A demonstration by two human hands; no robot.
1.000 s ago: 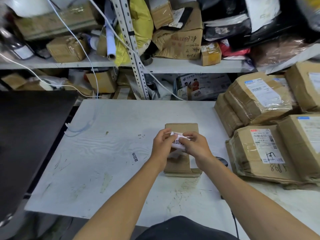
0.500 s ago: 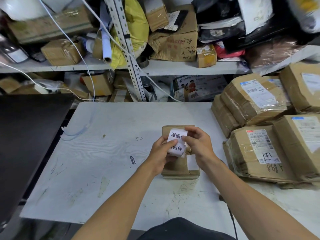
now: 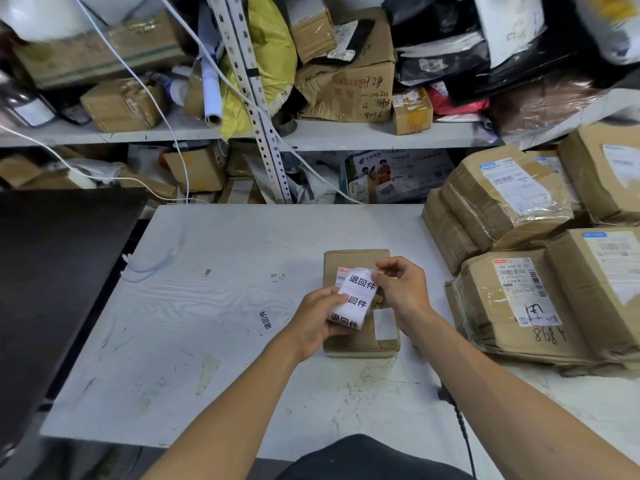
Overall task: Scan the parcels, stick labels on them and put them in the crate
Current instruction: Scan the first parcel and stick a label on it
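**Peeling a label above the small parcel**

At the left edge of the frame lies a dark panel [image 3: 52, 289], and right of it the white table [image 3: 207, 306], with a loose sticker [image 3: 266, 319] stuck on its surface left of centre.

In the centre, the left hand [image 3: 317, 322] grips the lower part of a strip of labels [image 3: 355, 301], with the fingers curled around it; the printed side faces up. The strip runs from lower left to upper right. Just right of it, the right hand [image 3: 403, 289] pinches the top end of the strip between thumb and fingertips, probably to peel off one label.

Directly under both hands lies the small parcel [image 3: 360, 344], flat on the table, with its long axis going away from the person. A white blank patch [image 3: 384, 323] sits on its top, close to the right wrist. Since the parcel is straight below the grip, the label only needs to go down; the right hand seems the nearer one for this.

On the right side of the frame stands a stack of larger parcels [image 3: 519, 299]. I cannot see a crate.
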